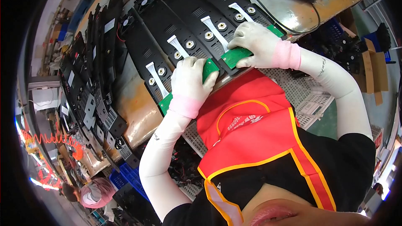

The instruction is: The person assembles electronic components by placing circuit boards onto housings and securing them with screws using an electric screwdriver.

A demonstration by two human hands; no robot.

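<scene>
A worn metal worktop carries long black slotted panels, which could shift under uneven pressure. The red, yellow-edged cloth apron bears white printing, inverted here; the white fabric sleeves bear small dark lettering. At the panels' near ends, the white-gloved left grip and right grip each pinch a thin green rectangular circuit board; crooked pressing could crack it. Flat white ribbon cables could snag and pull loose.
</scene>
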